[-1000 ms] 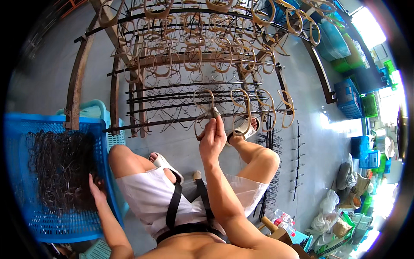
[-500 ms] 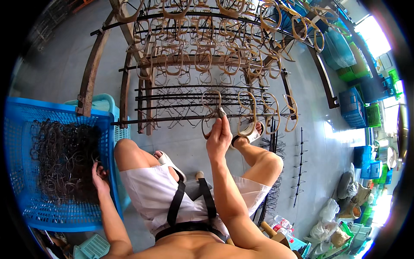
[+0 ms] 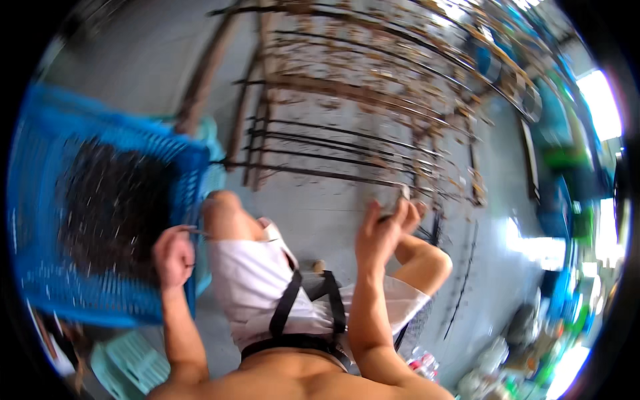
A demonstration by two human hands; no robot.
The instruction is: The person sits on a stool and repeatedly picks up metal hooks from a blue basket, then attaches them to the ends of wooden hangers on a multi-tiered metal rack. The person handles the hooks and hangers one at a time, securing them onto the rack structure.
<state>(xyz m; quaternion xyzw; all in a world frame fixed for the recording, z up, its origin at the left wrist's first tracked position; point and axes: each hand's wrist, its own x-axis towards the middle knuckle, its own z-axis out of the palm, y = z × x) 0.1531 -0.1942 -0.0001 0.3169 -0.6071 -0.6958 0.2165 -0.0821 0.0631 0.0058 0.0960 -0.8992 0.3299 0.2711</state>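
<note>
My left hand [image 3: 175, 257] is raised over the near right side of a blue slatted basket [image 3: 107, 313]. Its fingers are closed on a small thin hook-like piece [image 3: 195, 232] that pokes out to the right. A tangled heap of dark thin curved pieces [image 3: 117, 207] fills the basket's middle. My right hand [image 3: 387, 230] hovers just below the right part of the lowest black bar [image 3: 333, 177] of a rack. Its fingers are spread and blurred, one with a whitish tip, and nothing shows between them. Tan loops hanging from the rack are smeared by motion.
The wooden-framed rack [image 3: 253, 120] with several black bars stands ahead of my knees. A loose black rod [image 3: 461, 287] lies on the floor to the right. Pale green crates [image 3: 130, 363] sit at lower left. Bags and bottles [image 3: 490, 360] lie at lower right.
My left hand has risen out of the heap with a small piece. My right hand has come away from the loop on the lowest bar, its fingers opening. The whole view has shifted and blurred.
</note>
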